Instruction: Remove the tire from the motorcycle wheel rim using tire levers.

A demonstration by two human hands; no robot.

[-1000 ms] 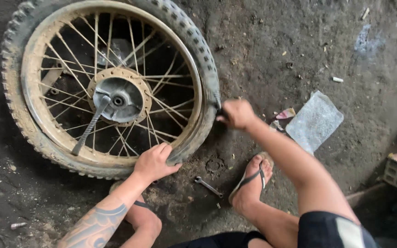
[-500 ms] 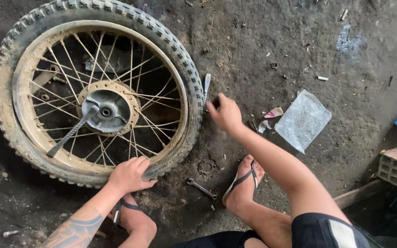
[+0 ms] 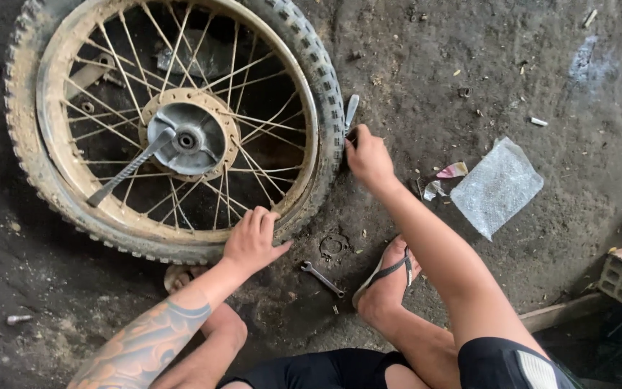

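- Left hand [image 3: 253,241] is lying flat, fingers spread, pressing on the near edge of the wheel [image 3: 174,122]; it is gripping nothing, just bracing the rim
- Right hand [image 3: 368,157] is closing around the lower end of a flat metal lever [image 3: 351,113] wedged at the tyre edge, right beside the sidewall; fingers are curled tight on it
- Wheel is lying flat on the dirt floor, directly ahead of both hands, hub and brake arm [image 3: 129,167] facing up
- Risk: lever is sitting shallow at the bead, so it is likely slipping out under load and snapping back towards the right knuckles
- Risk: left fingertips are resting next to the spokes [image 3: 253,169]; if the wheel is shifting or rocking, fingers are getting pinched
- Risk: only one palm is holding the wheel down, so it is probably sliding on the loose dirt as the lever pries
- Spanner [image 3: 322,279] is lying between the left hand and the sandalled foot [image 3: 386,277], easy to kneel or step on
- Plastic bag [image 3: 497,186] is lying well to the right of the right hand, out of the way
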